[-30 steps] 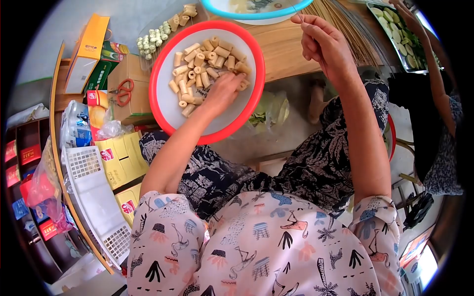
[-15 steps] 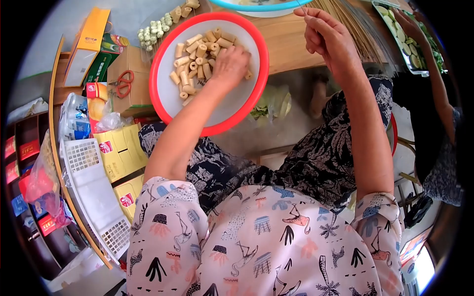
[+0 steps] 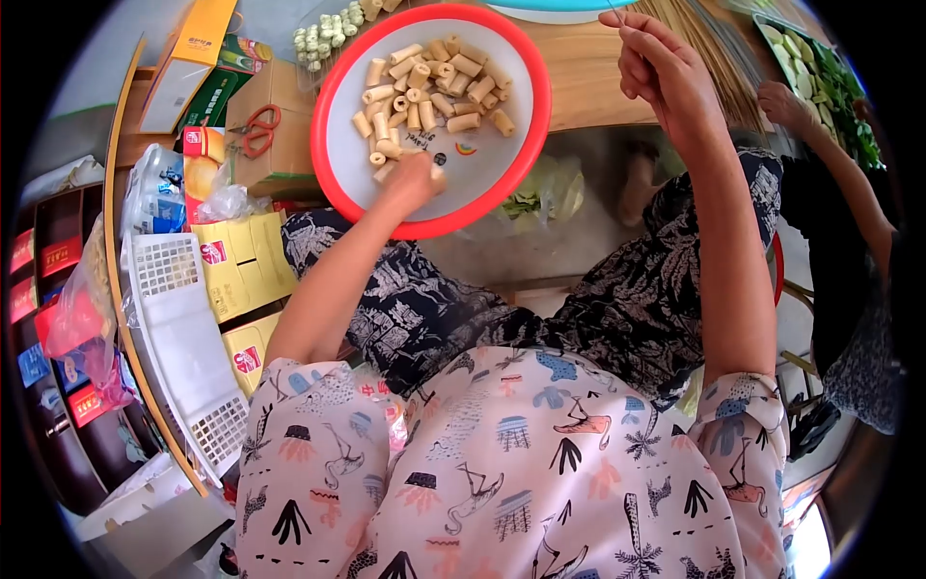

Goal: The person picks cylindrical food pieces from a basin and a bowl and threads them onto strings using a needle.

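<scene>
A white basin with a red rim (image 3: pixel 538 96) holds several short, hollow tan rolls (image 3: pixel 424 87). Low in that basin, my left hand (image 3: pixel 410 185) is closed around one tan roll (image 3: pixel 438 179), whose end shows beside the fingers. Over the wooden table (image 3: pixel 569 77), my right hand (image 3: pixel 667 77) pinches a thin skewer (image 3: pixel 613 10) between thumb and forefinger. Most of that skewer lies beyond the upper frame edge. Many long bamboo skewers (image 3: pixel 699 58) lie on the table just right of my right hand.
Filled skewers (image 3: pixel 326 39) lie behind the basin. To the left are red scissors (image 3: pixel 258 131) on a cardboard box (image 3: pixel 285 159), plus yellow boxes (image 3: pixel 246 265). At right, another person's hand (image 3: pixel 786 104) is near a tray of sliced vegetables (image 3: pixel 796 58). A blue-rimmed basin (image 3: pixel 555 5) sits at the top.
My left hand has moved from the rolls at the basin's right down to its near side, uncovering printing on the basin's bottom. My right hand keeps its pinch. The other person's hand has lowered.
</scene>
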{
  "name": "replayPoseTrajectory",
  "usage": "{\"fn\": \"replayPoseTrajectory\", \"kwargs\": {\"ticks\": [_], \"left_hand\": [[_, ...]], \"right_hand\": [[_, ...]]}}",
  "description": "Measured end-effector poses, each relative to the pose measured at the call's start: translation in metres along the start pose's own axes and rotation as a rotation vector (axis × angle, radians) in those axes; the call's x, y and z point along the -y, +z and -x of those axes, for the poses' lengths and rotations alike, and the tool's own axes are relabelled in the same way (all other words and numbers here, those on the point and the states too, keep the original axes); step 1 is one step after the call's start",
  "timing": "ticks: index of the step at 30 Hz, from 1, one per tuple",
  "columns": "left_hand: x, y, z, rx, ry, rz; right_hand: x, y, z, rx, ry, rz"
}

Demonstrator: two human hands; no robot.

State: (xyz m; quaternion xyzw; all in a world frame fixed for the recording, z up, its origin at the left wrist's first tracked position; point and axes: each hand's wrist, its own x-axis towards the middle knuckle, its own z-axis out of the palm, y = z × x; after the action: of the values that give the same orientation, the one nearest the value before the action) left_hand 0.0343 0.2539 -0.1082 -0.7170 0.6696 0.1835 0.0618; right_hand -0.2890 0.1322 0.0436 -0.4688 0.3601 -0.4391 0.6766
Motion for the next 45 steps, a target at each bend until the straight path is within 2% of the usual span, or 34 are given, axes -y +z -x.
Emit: {"fn": "replayPoseTrajectory", "kwargs": {"ticks": [1,3,4,6,7,9,10,12,16,19,21,25,28,30,31,33,34,36,38,41,43,45], "left_hand": [[-0.009,-0.001,-0.002,0.0,-0.002,-0.003],[-0.035,-0.007,-0.009,0.106,0.013,0.271],[-0.042,-0.01,-0.015,0.106,0.016,0.275],[-0.05,-0.014,-0.026,0.229,-0.019,0.597],[-0.049,-0.011,-0.029,0.229,-0.02,0.6],[-0.044,-0.007,-0.035,-0.069,0.138,0.223],[-0.044,-0.009,-0.032,-0.072,0.141,0.221],[-0.046,-0.009,-0.019,-0.266,0.15,0.184],[-0.053,-0.007,-0.006,-0.256,0.191,0.174],[-0.059,-0.01,-0.004,-0.184,0.27,0.118],[-0.057,-0.011,-0.001,-0.062,0.388,0.141],[-0.055,-0.013,0.001,-0.056,0.407,0.13],[-0.055,-0.005,-0.011,-0.161,0.397,0.122],[-0.058,-0.003,-0.027,-0.034,0.186,0.337],[-0.055,-0.001,-0.029,-0.027,0.182,0.339],[-0.044,-0.002,-0.036,0.128,-0.079,0.751],[-0.035,-0.001,-0.04,0.133,-0.087,0.748],[-0.015,-0.001,-0.045,0.113,-0.034,0.468],[-0.012,-0.004,-0.039,0.121,-0.052,0.47],[-0.01,-0.002,-0.03,0.039,-0.046,0.373],[-0.014,0.0,-0.024,-0.129,0.009,0.339],[-0.025,0.0,-0.02,-0.149,0.022,0.279]], "right_hand": [[0.0,0.001,0.001,-0.006,-0.01,0.015],[0.001,0.002,0.002,-0.008,-0.011,0.018],[0.002,0.001,0.002,-0.009,-0.011,0.024],[0.002,0.001,0.002,-0.005,-0.002,0.009],[0.001,0.001,0.002,0.002,0.005,-0.01],[0.001,-0.001,0.0,0.016,-0.001,-0.007],[0.0,-0.003,0.0,0.025,-0.005,-0.007],[-0.013,-0.013,-0.006,0.064,-0.035,0.003],[-0.015,-0.013,-0.008,0.105,-0.072,0.029],[-0.017,-0.012,-0.008,0.109,-0.05,0.022],[-0.015,-0.009,-0.006,0.105,-0.048,0.039],[-0.017,-0.011,-0.009,0.115,-0.044,0.033],[-0.018,-0.008,-0.007,0.109,-0.049,0.044],[-0.019,-0.009,-0.009,0.115,-0.05,0.047],[-0.021,-0.009,-0.008,0.118,-0.048,0.045],[-0.018,-0.009,-0.008,0.114,-0.041,0.038],[-0.018,-0.009,-0.007,0.107,-0.034,0.033],[-0.013,-0.005,-0.005,0.111,-0.036,0.033],[0.002,0.008,0.004,0.004,0.006,0.047],[0.0,0.006,0.003,0.019,0.013,0.051],[-0.001,0.003,0.002,0.03,0.004,0.045],[-0.008,-0.001,-0.001,0.052,-0.005,0.04]]}}
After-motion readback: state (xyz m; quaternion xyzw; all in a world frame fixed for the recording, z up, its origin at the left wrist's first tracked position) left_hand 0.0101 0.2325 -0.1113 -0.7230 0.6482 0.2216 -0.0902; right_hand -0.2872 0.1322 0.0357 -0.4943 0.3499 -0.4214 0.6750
